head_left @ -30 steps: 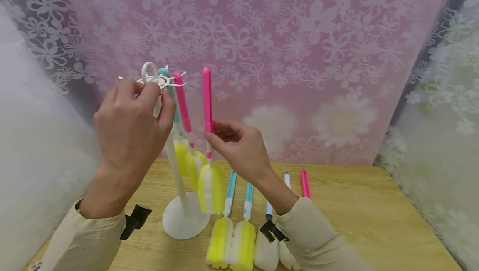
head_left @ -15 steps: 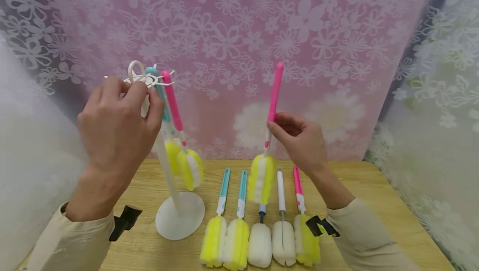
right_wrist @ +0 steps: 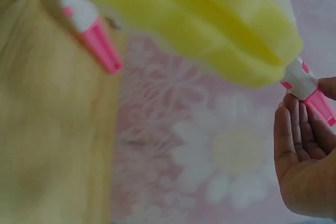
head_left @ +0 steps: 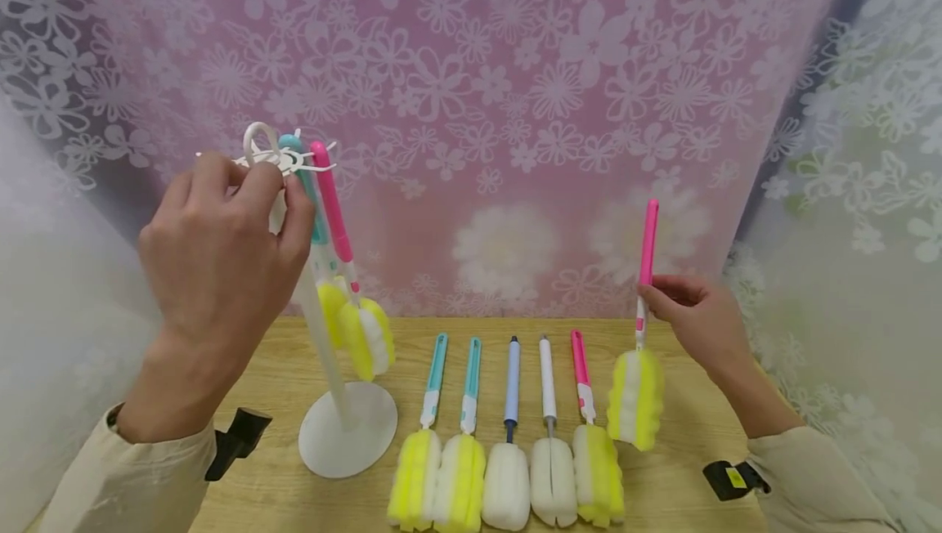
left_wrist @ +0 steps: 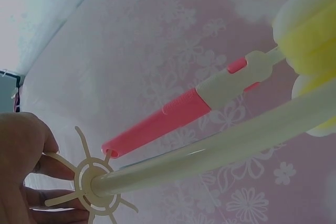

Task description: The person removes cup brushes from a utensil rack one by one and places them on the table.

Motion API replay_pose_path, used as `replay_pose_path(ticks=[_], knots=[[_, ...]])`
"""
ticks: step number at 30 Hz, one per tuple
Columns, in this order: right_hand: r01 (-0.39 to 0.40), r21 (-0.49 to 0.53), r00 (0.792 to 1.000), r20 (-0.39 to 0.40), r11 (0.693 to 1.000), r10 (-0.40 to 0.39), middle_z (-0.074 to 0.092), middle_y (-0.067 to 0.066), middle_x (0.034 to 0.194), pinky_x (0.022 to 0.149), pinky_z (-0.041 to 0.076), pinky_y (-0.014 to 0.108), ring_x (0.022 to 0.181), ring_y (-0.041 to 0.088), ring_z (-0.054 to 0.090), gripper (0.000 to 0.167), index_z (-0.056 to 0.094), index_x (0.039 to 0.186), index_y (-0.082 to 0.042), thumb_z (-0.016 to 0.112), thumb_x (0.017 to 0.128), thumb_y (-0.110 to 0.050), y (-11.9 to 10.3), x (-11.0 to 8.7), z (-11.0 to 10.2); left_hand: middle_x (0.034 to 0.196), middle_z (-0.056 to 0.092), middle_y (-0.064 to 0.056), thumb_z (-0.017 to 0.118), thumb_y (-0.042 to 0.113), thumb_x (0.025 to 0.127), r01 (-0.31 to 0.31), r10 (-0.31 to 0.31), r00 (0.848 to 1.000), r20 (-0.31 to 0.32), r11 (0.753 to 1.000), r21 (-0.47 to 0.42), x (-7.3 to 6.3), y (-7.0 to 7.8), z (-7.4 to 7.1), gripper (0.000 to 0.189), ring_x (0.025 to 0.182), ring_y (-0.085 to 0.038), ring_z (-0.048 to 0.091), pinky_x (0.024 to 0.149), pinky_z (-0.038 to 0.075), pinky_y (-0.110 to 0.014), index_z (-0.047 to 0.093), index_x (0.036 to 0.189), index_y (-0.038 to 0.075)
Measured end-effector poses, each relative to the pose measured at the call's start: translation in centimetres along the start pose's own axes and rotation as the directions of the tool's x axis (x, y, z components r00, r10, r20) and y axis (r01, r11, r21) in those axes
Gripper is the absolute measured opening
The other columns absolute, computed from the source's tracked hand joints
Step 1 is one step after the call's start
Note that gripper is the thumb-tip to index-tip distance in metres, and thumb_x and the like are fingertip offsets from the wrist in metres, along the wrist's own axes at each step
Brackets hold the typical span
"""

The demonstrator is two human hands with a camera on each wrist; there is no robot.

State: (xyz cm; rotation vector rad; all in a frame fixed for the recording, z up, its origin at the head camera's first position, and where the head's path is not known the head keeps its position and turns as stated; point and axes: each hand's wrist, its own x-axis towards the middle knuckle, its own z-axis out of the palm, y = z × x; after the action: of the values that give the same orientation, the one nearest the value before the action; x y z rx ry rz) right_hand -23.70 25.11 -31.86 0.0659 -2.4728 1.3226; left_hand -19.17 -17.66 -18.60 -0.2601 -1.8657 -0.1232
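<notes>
In the head view my left hand (head_left: 224,247) pinches the hooked top of a white stand (head_left: 324,345). Its ring of prongs (left_wrist: 94,182) shows beside the fingers in the left wrist view. A pink-handled sponge brush (head_left: 334,210) and a teal-handled one (head_left: 318,226) hang from the prongs. At the right, my right hand (head_left: 702,324) pinches another pink-handled sponge brush (head_left: 636,398) by its handle. That brush hangs upright, its yellow and white sponge downward above the table. In the right wrist view the sponge (right_wrist: 210,30) fills the upper part.
On the wooden table (head_left: 684,492) lies a row of sponge brushes: two teal-handled (head_left: 434,378), a blue-handled one (head_left: 513,386), a white-handled one (head_left: 547,378) and a pink-handled one (head_left: 581,369). The stand's round base (head_left: 349,435) sits left of them. Floral curtains (head_left: 478,108) enclose the back and sides.
My right hand has carried the pink-handled brush from beside the stand to the right, past the row, and lowered it somewhat. My left hand stays at the top of the stand.
</notes>
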Motion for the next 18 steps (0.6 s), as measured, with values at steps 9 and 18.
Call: replay_pose_path(ticks=[9, 18], knots=[[-0.202, -0.023, 0.970, 0.135, 0.979, 0.203, 0.068, 0.010, 0.095, 0.070, 0.055, 0.029, 0.077, 0.010, 0.068, 0.061, 0.059, 0.122, 0.008, 0.062, 0.089, -0.043, 6.8, -0.8, 0.1, 0.078, 0.052, -0.020, 0.041, 0.025, 0.096, 0.004, -0.004, 1.000, 0.001, 1.000, 0.002, 0.1, 0.1, -0.1, 0.036, 0.062, -0.038, 0.049, 0.046, 0.039, -0.048, 0.059, 0.078, -0.001], [-0.333, -0.089, 0.893, 0.289, 0.939, 0.344, 0.069, 0.007, 0.086, 0.072, 0.056, 0.038, 0.078, 0.020, 0.067, 0.060, 0.061, 0.114, 0.014, 0.066, 0.088, -0.041, 10.6, -1.1, 2.6, 0.077, 0.051, -0.019, 0.041, 0.025, 0.096, 0.003, -0.003, 1.000, 0.001, 1.000, 0.006, 0.0, 0.0, 0.0, 0.037, 0.061, -0.037, 0.049, 0.045, 0.039, -0.047, 0.060, 0.078, -0.001]])
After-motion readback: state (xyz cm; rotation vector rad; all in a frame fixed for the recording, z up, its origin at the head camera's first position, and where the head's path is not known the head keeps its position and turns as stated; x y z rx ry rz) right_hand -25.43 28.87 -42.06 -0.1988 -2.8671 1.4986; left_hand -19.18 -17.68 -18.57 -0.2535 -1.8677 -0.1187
